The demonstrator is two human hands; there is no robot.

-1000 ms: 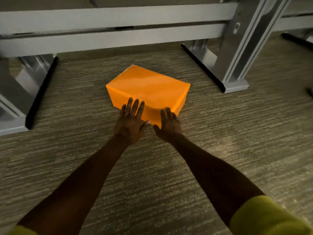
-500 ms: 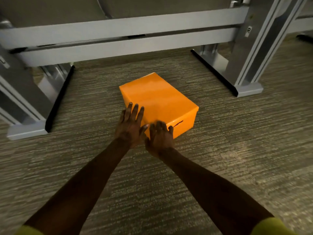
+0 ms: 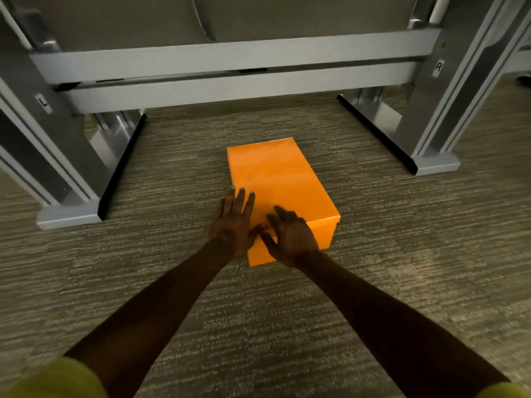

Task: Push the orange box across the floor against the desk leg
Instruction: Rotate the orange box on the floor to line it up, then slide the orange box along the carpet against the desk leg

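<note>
- The orange box [image 3: 280, 185] sits on the carpeted floor [image 3: 402, 254], between both bench legs, touching neither.
- The left hand [image 3: 232, 225] and right hand [image 3: 290, 239] press flat on its near end, each grip wide, fingers spread, clasping nothing.
- The right bench leg [image 3: 448, 110] stands well apart.

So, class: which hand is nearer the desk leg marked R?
Right. The right hand rests on the orange box's near end, on the side toward that desk leg; the left hand lies beside it, farther away.
</note>
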